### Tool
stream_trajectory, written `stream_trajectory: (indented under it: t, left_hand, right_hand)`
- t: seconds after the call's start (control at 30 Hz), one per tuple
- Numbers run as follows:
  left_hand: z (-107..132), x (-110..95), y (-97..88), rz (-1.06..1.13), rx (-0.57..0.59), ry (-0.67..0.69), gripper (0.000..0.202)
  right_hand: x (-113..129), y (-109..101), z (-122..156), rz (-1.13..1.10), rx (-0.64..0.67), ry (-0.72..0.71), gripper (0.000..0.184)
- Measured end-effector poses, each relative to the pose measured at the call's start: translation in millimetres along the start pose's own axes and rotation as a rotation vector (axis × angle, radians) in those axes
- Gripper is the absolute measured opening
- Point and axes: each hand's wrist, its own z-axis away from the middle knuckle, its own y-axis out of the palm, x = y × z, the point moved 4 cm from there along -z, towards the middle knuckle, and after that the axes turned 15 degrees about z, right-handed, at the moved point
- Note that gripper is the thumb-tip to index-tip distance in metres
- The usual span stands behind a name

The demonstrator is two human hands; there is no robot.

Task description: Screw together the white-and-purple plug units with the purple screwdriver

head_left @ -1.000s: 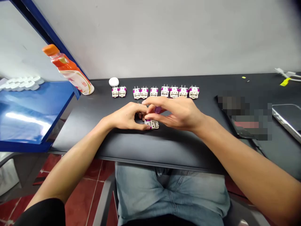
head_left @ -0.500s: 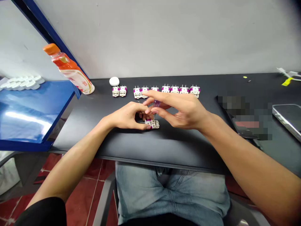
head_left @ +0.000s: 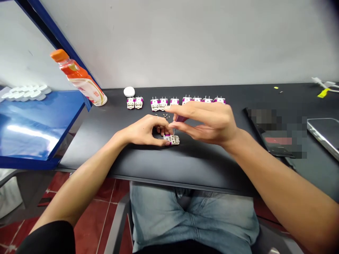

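My left hand (head_left: pixel 144 130) pins a small white and purple plug part (head_left: pixel 172 140) flat on the black desk (head_left: pixel 185 162). My right hand (head_left: pixel 209 121) pinches a small purple-handled screwdriver (head_left: pixel 180 119) between thumb and fingers, its thin shaft pointing down onto the part. A few tiny screws (head_left: pixel 164 115) lie on the desk just behind my fingers. A row of several similar white and purple plug parts (head_left: pixel 159 103) stands along the back of the desk, partly hidden by my right hand.
An orange drink bottle (head_left: pixel 79 79) leans at the back left, beside a blue shelf (head_left: pixel 31 127) with white caps. A small white oval object (head_left: pixel 129 91) sits near the row. A phone (head_left: pixel 324 132) and a blurred item lie at the right.
My right hand has turned and lowered over the part with the screwdriver; its fingers, spread half a second ago, are now drawn together. The left hand and the part have stayed put.
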Motion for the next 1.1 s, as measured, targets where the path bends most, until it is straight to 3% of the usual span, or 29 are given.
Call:
stream_trajectory:
  t: [0.1,0.3,0.43,0.57,0.7,0.83,0.97,1.1]
  left_hand:
    - [0,0,0.4,-0.004,0.008,0.007,0.020]
    - [0,-1,-0.9,-0.020,-0.015,0.012,0.019]
    - [0,-1,-0.7,-0.024,-0.017,-0.005,0.020]
    - [0,-2,-1.3,-0.006,-0.017,-0.016,0.023]
    - [0,-5,-4.6,-0.002,-0.001,-0.055,0.030]
    - [1,-6,-17.6,-0.025,-0.183,-0.080,0.030]
    - [4,-3,-30.0,-0.082,-0.415,-0.029,0.027]
    - [3,-1,-32.8,-0.152,-0.492,-0.020,0.025]
  right_hand:
    - [1,1,-2,-0.092,0.087,0.003,0.044]
    - [6,-8,-7,0.030,-0.018,0.030,0.020]
    - [5,-5,-5,0.110,-0.027,0.077,0.017]
    - [4,-2,-1,0.046,-0.073,0.083,0.024]
    - [-7,-3,4,-0.024,-0.198,0.279,0.021]
    - [-21,1,12,0.030,-0.258,0.491,0.009]
    - [-25,13,17,0.029,-0.200,0.442,0.005]
    - [-25,21,21,0.072,-0.195,0.401,0.007]
